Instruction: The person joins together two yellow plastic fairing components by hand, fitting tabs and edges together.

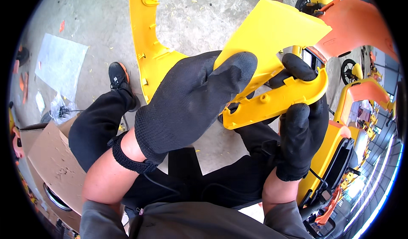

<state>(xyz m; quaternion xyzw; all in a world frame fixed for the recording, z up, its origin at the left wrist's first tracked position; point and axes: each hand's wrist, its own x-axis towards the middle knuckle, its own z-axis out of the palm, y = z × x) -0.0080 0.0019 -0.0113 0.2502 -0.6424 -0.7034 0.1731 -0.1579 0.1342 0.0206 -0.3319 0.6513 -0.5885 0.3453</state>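
Observation:
Both my hands wear black work gloves. My left hand [191, 99] is closed on a yellow plastic panel [272, 33], its thumb pressed on the smooth broad face. A long curved yellow plastic arm [146, 43] with small clips along its edge rises at the left behind that hand; whether it joins the panel is hidden by the glove. My right hand [301, 128] pinches a narrower yellow trim strip [276, 101] with a rounded end and a small round boss. The strip lies just below the panel; I cannot tell whether the two touch or are joined.
At my left stands an open cardboard box [55, 158]. A clear plastic sheet [61, 63] lies on the concrete floor [102, 14]. To the right are an orange body panel [357, 29] and yellow vehicle parts [323, 162], with a wheel [349, 71] beyond.

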